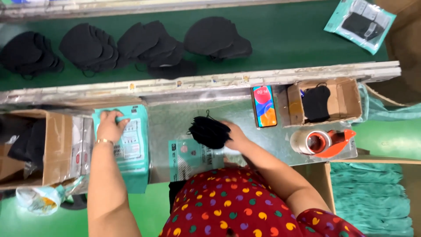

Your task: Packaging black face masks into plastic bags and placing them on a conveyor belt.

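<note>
Red top (245,206) with multicolour comma-shaped spots (short sleeves), thin gold bracelet (104,141) on left wrist at 9 o'clock.

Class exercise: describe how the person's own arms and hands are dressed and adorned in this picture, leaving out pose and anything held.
Both arms are bare, with no gloves. The left hand has a thin gold bracelet at the wrist. The right hand shows no jewellery. The dark red top with multicoloured spots ends in short sleeves.
</note>
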